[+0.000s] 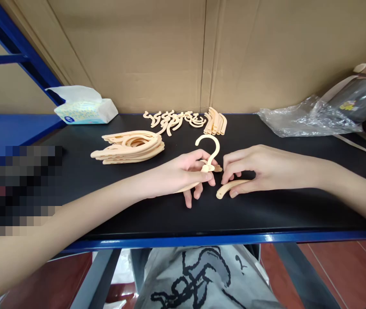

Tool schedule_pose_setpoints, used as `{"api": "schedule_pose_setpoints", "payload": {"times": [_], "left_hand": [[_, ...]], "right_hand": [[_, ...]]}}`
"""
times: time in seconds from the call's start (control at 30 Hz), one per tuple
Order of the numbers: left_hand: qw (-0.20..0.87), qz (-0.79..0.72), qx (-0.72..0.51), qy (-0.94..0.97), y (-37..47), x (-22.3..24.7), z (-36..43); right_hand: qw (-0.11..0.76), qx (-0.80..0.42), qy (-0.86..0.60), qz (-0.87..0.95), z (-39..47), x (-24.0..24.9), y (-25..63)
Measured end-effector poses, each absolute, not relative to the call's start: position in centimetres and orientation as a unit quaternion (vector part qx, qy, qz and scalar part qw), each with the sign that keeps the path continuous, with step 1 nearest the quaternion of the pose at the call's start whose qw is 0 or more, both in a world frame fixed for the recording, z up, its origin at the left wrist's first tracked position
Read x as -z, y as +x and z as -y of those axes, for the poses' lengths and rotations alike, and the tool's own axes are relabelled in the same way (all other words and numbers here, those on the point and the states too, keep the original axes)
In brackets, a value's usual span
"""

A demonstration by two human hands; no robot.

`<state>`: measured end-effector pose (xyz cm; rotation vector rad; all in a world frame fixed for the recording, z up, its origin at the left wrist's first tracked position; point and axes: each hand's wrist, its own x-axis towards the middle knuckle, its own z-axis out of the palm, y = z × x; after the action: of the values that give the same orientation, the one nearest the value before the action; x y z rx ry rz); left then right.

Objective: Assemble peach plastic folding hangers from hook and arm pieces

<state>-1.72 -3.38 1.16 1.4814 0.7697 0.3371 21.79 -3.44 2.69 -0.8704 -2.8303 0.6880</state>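
My left hand [191, 171] is closed on a cream plastic clothes hanger [214, 149], whose hook stands up above the fingers. One arm of this hanger runs back under my palm, partly hidden. Just to the right, my right hand [250, 169] grips a loose curved hanger arm [228, 187] between thumb and fingers. The hanger arm's near end, with a small hole, points left toward the hanger; the two pieces appear apart. A stack of folded hangers [131, 148] lies left of my left hand.
Behind my hands lie a pile of small hook pieces [173, 120] and a bundle of curved arms [215, 121]. A tissue pack [84, 107] sits at the back left. Clear plastic wrap [308, 118] and a bag [359, 96] are at the right. Cardboard [137, 56] backs the black table [157, 216].
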Motion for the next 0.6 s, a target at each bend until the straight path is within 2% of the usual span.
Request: {"api": "schedule_pose_setpoints", "payload": {"times": [0.33,0.43,0.6], "left_hand": [[0.676,-0.347,-0.212,0.614,-1.6,-0.8,3.2],[0.668,-0.341,-0.248,0.613,-1.5,-0.9,3.2],[0.661,-0.352,-0.287,0.597,-1.7,-1.3,3.2]], "right_hand": [[0.114,-0.276,-0.287,0.910,3.9,-2.2,21.2],[0.140,-0.212,-0.295,0.921,3.8,-1.7,21.2],[0.153,0.007,-0.307,0.939,3.4,-0.7,21.3]]}}
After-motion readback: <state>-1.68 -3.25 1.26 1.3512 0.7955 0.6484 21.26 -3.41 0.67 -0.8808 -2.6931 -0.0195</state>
